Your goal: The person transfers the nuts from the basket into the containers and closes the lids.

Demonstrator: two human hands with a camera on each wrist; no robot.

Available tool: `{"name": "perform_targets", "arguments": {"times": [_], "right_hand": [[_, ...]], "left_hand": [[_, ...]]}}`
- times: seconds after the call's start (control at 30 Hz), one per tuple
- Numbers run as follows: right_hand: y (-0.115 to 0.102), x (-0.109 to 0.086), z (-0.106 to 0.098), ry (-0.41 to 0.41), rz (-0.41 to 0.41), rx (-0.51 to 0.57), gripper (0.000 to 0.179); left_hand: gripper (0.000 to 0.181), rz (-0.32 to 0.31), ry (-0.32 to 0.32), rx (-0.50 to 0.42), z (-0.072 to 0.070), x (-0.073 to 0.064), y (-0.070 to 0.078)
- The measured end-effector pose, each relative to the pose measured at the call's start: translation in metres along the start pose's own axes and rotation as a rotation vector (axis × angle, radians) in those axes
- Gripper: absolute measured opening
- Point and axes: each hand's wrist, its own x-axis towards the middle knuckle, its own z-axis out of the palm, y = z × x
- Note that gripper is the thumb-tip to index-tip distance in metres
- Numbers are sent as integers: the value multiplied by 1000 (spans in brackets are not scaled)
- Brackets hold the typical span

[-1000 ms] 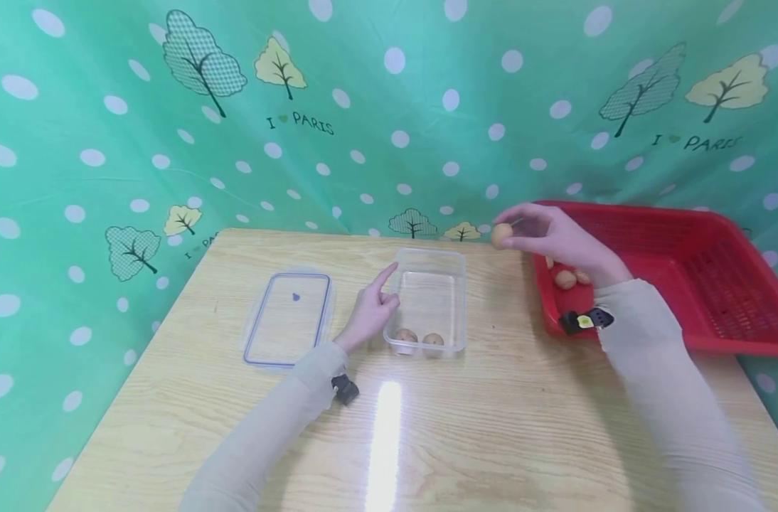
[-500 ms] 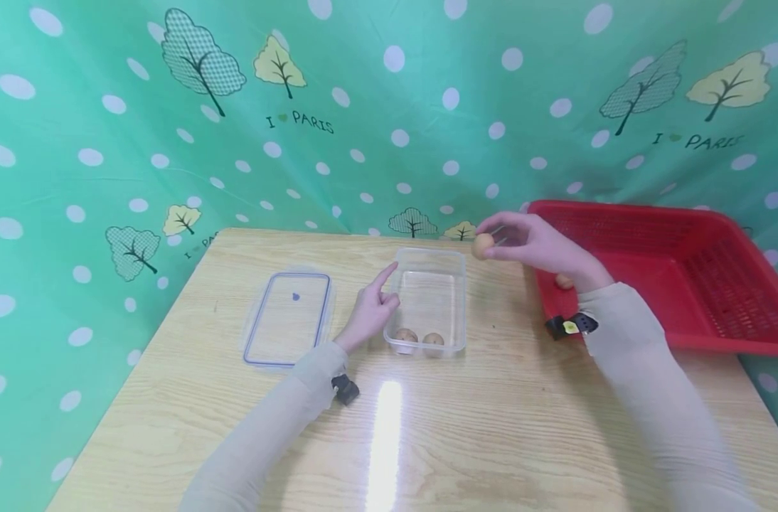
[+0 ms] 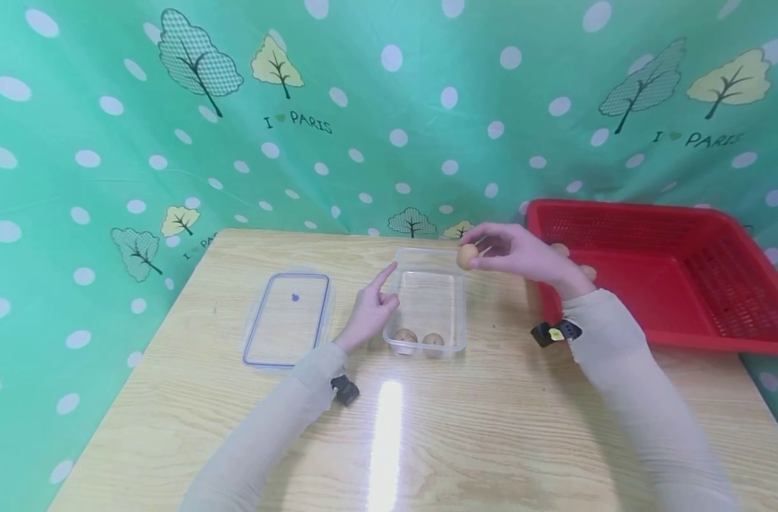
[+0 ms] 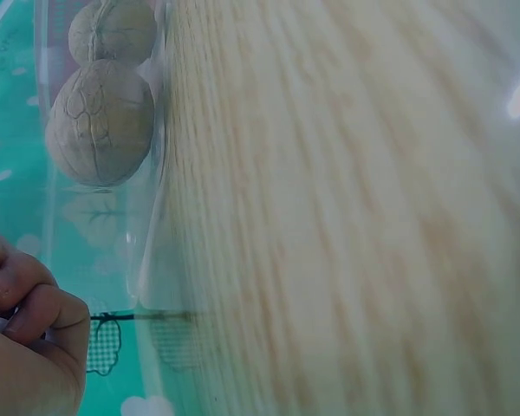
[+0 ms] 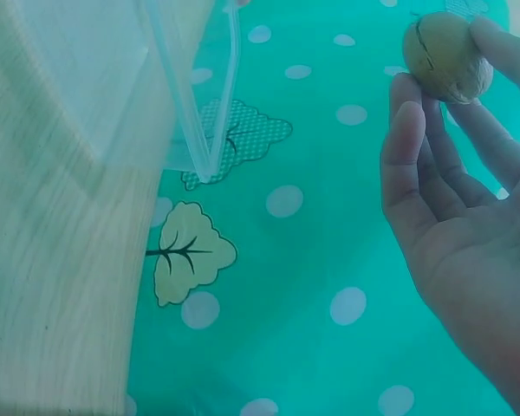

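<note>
I have a walnut (image 3: 468, 257) pinched in the right hand (image 3: 520, 252), with the thumb and fingertips clamped on it. It hangs in the air by the far right corner of the clear container (image 3: 429, 302); in the head view it overlaps that corner, and I cannot tell whether it is past the rim. The left hand (image 3: 365, 313) is at the container's left wall, index finger extended and the other fingers curled; whether they pinch the rim I cannot tell.

I judge the step in hand to be a transfer, walnut by walnut, from the red basket (image 3: 658, 284) to the container. Two walnuts (image 3: 434, 343) lie side by side at the container's near end, and at least two more show in the basket beyond my right wrist. The blue-edged lid (image 3: 288, 320) lies on the worktop (image 3: 504, 427), to the left.

The next move, I reckon, calls for bringing the walnut inside the rim, lowering it toward the floor, then parting the fingers gently. Dropped from high, it could bounce or roll.
</note>
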Motion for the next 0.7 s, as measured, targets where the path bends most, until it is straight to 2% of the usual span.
{"name": "perform_targets", "arguments": {"times": [0.23,0.7], "right_hand": [[4,3,9,-50,-22,41,38],[14,8,31,-105,-65,20,35]], "left_hand": [[64,4,2,-9,0,1,-1],[66,-18,0,0,0,0,1]]}}
